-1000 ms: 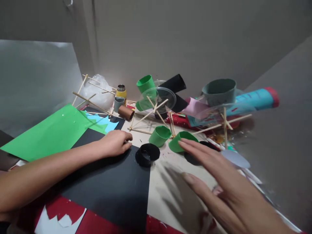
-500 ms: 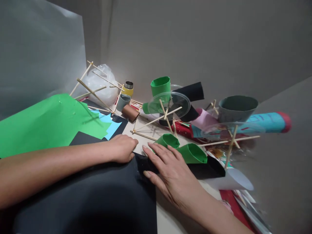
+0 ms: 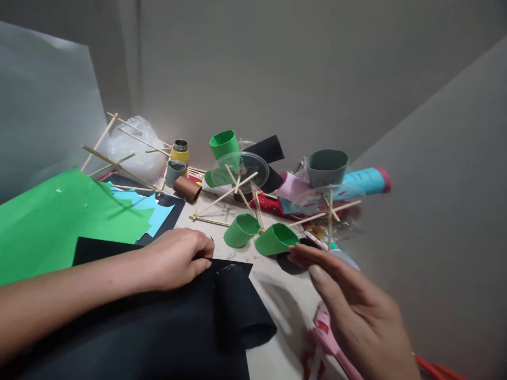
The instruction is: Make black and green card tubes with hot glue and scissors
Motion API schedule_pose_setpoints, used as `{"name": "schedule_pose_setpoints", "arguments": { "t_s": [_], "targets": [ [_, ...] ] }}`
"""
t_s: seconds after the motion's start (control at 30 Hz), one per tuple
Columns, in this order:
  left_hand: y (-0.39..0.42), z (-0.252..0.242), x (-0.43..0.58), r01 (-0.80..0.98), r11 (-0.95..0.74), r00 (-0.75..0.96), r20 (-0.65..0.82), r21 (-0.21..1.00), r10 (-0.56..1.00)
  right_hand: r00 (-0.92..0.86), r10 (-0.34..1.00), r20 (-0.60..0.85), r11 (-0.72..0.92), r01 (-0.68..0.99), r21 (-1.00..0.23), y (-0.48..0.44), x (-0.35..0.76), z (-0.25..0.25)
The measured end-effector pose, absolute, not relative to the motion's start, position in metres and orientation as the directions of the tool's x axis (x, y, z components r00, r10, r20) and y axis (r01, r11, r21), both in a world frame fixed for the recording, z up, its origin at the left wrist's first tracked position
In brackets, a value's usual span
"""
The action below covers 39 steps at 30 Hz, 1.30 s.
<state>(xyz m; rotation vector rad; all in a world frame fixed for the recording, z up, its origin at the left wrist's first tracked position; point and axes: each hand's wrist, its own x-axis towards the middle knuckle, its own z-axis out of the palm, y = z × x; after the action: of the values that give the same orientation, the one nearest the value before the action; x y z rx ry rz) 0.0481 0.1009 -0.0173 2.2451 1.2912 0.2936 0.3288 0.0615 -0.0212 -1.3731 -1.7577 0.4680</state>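
Right hand (image 3: 356,306) has pulled back rightward, fingers extended, thumb apart, nothing in it. Black tube (image 3: 240,311) now shows fully, on its side at the right edge of the black sheet (image 3: 158,332), so seemingly let go. Left hand (image 3: 180,258) curled at sheet's far edge; can't tell if gripping. Pale worktop (image 3: 287,322), far side cluttered; grey wall (image 3: 277,79) behind.

Black sheet (image 3: 178,332): matt paper or card, smooth. Black tube (image 3: 241,309): same look, with a shiny patch at its far end. Green sheet (image 3: 51,227): matt, smooth, few glossy specks. Sticks (image 3: 330,224): bare wood. Disc (image 3: 249,169): clear glossy plastic. Bag (image 3: 137,150): thin crinkled plastic, translucent. Yellow bottle (image 3: 180,154): bare metal neck (image 3: 181,144). Brown tube (image 3: 187,189): smooth, soft sheen.
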Motion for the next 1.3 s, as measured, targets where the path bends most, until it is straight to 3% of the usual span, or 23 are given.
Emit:
{"name": "schedule_pose_setpoints", "arguments": {
  "t_s": [0.17,0.27,0.4,0.5,0.6,0.73,0.93,1.17,1.3],
  "targets": [
    [0.100,-0.009,0.049,0.714,-0.404,0.550,-0.102,0.571,0.829,-0.084,0.995,0.060,0.095,0.528,-0.844,0.057,0.333,-0.036],
    [0.113,-0.017,0.047,0.683,-0.369,0.585,-0.169,0.631,0.793,-0.139,0.990,-0.010,0.057,0.465,-0.883,0.062,0.329,-0.044],
    [0.134,-0.038,0.043,0.728,-0.338,0.566,-0.246,0.596,0.787,-0.144,0.986,0.083,0.142,0.479,-0.866,0.070,0.325,-0.043],
    [0.136,-0.045,0.039,0.789,-0.329,0.475,-0.175,0.519,0.863,-0.154,0.978,0.144,0.204,0.523,-0.828,0.068,0.326,-0.036],
    [0.121,-0.031,0.039,0.732,-0.395,0.509,-0.059,0.555,0.859,-0.143,0.969,0.200,0.246,0.571,-0.783,0.058,0.334,-0.028],
    [0.098,-0.008,0.050,0.636,-0.475,0.629,-0.051,0.608,0.776,-0.077,0.966,0.247,0.243,0.602,-0.761,0.036,0.349,-0.023],
    [0.100,-0.016,0.074,0.605,-0.662,0.705,0.088,0.443,0.703,-0.096,0.954,0.284,0.290,0.537,-0.792,0.026,0.356,-0.030],
    [0.115,-0.019,0.089,0.638,-0.691,0.737,-0.010,0.340,0.675,-0.112,0.954,0.278,0.298,0.458,-0.837,0.030,0.363,-0.041],
    [0.117,-0.019,0.100,0.617,-0.730,0.756,0.035,0.292,0.653,-0.139,0.927,0.348,0.373,0.435,-0.819,0.027,0.368,-0.042]
  ]
}}
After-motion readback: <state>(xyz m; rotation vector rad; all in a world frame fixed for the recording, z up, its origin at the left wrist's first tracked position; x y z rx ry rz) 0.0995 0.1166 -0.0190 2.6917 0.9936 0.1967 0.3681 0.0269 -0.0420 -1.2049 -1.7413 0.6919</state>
